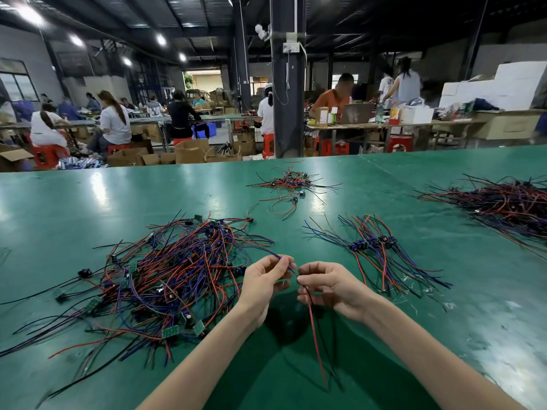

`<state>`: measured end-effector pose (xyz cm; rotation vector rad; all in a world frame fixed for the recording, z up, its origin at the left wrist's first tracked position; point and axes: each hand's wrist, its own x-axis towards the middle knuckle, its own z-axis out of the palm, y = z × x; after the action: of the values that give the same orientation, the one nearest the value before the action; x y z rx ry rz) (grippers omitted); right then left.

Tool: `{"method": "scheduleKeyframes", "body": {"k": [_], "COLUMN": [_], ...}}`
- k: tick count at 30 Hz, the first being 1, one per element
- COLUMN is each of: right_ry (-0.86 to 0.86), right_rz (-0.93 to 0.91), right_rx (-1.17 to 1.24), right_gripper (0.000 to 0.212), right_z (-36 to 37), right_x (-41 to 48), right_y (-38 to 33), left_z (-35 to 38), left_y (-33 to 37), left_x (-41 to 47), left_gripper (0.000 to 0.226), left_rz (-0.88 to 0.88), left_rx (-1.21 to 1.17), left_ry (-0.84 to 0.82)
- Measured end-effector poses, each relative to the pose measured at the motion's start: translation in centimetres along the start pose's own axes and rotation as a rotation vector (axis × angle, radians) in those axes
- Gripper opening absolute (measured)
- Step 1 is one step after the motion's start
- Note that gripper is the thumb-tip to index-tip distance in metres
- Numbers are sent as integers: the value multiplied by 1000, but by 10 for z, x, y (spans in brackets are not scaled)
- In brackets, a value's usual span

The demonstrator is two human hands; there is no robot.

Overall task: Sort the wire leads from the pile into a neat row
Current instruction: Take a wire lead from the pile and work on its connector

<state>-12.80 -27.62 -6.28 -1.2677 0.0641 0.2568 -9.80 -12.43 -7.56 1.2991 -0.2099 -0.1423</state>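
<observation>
we are holding one wire lead (313,321) at centre, left hand (263,279) pinching its blue strand, right hand (325,287) pinching where red and black tails are hanging toward 6 o'clock, all fingertips clamped on it. we are judging the job early: a short row (376,247) is lying at 2 o'clock, while the big pile (165,279) at 9 o'clock is waiting. our fingers are hiding the lead's middle.
</observation>
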Motion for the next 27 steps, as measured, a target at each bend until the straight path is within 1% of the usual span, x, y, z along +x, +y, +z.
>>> {"method": "scheduleKeyframes", "body": {"k": [3, 5, 10, 13, 14, 17, 19, 23, 27], "right_ry": [3, -18, -61, -41, -41, -35, -35, 9, 54], "right_rz": [-18, -10, 40, 26, 24, 17, 7, -25, -43], "right_rx": [-39, -54, -37, -109, -134, -209, -244, -280, -291], "right_gripper": [28, 31, 21, 13, 13, 23, 16, 9, 18], "right_z": [1, 3, 5, 4, 4, 3, 5, 11, 15], "right_x": [-1, -2, -3, -4, -5, -6, -7, -10, -11], "right_y": [1, 1, 0, -1, -1, -1, -1, -1, -2], "left_z": [0, 0, 0, 1, 2, 3, 5, 8, 7], "left_y": [1, 1, 4, 5, 6, 6, 5, 5, 4], "left_x": [1, 1, -1, -3, -3, -5, -6, -7, -5], "left_gripper": [9, 10, 10, 11, 11, 10, 9, 10, 10], "left_rz": [-22, -28, -44, -46, -45, -36, -24, -3, 12], "left_rx": [-7, -10, -28, -30, -24, -6, 12, 49, 121], "left_ry": [-18, -30, -34, -48, -52, -45, -30, -29, -23]}}
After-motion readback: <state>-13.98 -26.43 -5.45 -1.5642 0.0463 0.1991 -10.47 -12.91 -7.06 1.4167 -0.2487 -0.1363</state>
